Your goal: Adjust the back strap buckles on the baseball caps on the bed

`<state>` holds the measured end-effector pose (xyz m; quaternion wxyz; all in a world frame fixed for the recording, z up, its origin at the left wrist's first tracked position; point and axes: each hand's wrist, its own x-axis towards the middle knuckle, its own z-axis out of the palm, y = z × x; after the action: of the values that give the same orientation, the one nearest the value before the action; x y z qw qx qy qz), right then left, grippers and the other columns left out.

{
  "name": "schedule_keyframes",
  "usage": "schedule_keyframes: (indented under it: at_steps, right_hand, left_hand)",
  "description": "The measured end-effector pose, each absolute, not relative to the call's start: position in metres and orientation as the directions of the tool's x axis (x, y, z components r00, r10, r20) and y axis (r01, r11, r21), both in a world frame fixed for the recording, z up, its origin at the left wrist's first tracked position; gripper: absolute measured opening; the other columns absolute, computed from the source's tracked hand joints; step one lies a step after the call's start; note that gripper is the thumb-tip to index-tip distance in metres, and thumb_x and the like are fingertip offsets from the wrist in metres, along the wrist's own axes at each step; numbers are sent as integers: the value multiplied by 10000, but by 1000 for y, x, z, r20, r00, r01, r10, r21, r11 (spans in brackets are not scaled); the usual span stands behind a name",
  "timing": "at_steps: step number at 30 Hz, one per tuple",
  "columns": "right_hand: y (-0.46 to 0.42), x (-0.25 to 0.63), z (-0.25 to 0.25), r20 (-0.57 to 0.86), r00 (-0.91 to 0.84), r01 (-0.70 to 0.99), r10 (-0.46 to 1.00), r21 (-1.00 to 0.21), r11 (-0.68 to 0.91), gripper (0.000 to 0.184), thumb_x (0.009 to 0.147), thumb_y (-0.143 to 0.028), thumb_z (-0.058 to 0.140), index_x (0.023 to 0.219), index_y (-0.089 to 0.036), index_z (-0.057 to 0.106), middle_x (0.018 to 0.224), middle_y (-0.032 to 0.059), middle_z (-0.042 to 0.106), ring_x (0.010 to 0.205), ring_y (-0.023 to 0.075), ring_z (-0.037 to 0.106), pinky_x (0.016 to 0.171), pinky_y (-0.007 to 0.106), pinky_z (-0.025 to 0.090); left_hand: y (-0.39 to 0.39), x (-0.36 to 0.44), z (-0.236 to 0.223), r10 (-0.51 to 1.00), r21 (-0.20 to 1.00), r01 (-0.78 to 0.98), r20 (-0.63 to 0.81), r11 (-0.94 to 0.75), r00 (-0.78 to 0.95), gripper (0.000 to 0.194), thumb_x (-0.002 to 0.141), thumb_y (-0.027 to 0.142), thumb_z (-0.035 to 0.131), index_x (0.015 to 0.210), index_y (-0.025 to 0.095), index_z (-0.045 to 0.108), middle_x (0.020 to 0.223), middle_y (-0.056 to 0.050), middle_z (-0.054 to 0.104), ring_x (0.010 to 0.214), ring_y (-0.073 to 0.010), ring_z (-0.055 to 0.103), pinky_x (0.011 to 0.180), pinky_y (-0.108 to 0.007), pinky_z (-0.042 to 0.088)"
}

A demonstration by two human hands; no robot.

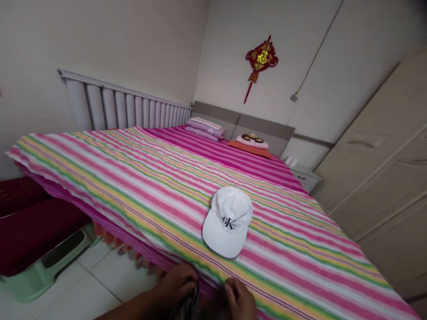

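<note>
At 7 o'clock from cap (231, 208), left hand (180, 281) pinches dark item (190, 303); right hand (243, 301), 6 o'clock, hold unclear; even support advisable.

From my end I count one white cap (230, 218), two hands, a left hand (182, 284) and a right hand (240, 298), one bed (140, 178), one headboard (238, 120), two folded stacks of bedding (205, 129), one radiator (130, 106), one wall hanging (262, 57), one nightstand (305, 178), one wardrobe (376, 178) with two handles (365, 142) showing, and one cable (316, 53) on the wall.
</note>
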<state>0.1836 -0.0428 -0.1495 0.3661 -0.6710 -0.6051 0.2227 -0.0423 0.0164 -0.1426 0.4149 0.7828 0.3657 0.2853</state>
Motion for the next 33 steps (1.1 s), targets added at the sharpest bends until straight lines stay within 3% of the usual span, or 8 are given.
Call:
schedule_keyframes:
  at_steps: [3,5,9,15,19,23,28,33]
  right_hand:
    - [-20,187,-114,25,473,287,881,-949,-127,301,637,-453,572,775,-186,583,735,52,665,718,227,607,643,290,450]
    - [0,190,-100,-12,538,200,843,-970,-141,398,566,-464,616,834,-174,570,827,65,668,814,239,600,680,288,455]
    - [33,197,-94,-108,555,103,825,-975,-197,434,493,-445,676,789,-143,579,788,79,674,799,268,595,645,316,458]
    - [45,201,-90,-258,424,-137,868,-966,-220,395,507,-387,717,785,-120,632,829,107,699,786,260,627,664,334,487]
    - [44,202,-85,-319,338,-288,885,-931,-225,391,523,-368,726,809,-113,649,861,107,701,827,258,630,728,357,492]
    - [45,195,-86,-350,266,-395,898,-890,-230,358,549,-376,712,814,-141,659,880,90,702,852,253,626,721,362,503]
    - [45,170,-82,-295,194,-451,936,-874,-182,402,590,-382,696,906,-139,645,959,100,682,901,252,610,755,363,487]
    - [45,143,-68,-162,101,-436,982,-894,-102,451,613,-354,695,998,-136,611,1042,107,649,961,246,580,823,361,448]
  left_hand:
    - [49,-30,-113,941,991,120,21,-65,337,291,690,289,528,937,144,578,943,-86,620,897,-194,560,786,-287,422]
    - [73,-19,-98,974,990,-73,-107,124,199,441,611,273,616,1010,105,533,1080,-136,570,1029,-225,506,841,-274,396]
    - [109,0,-86,935,924,-223,-255,311,246,574,588,264,651,1107,99,468,1224,-170,476,1054,-224,499,826,-270,406]
    - [128,10,-80,851,881,-200,-319,429,418,480,446,181,732,895,75,602,902,-131,658,817,-244,598,712,-315,444]
    - [132,5,-72,787,843,-203,-343,499,512,402,439,184,741,809,58,648,808,-138,677,806,-267,604,743,-337,441]
    - [127,2,-66,721,773,-296,-281,561,634,471,512,240,704,941,62,625,944,-159,653,913,-280,585,829,-376,423]
    - [117,-9,-66,744,622,-570,-29,536,668,522,618,188,647,1117,82,532,1022,-163,625,965,-277,572,917,-420,361]
    - [117,-41,-66,821,596,-641,-54,483,569,496,685,198,602,1161,102,498,929,-135,662,870,-270,612,875,-436,400]
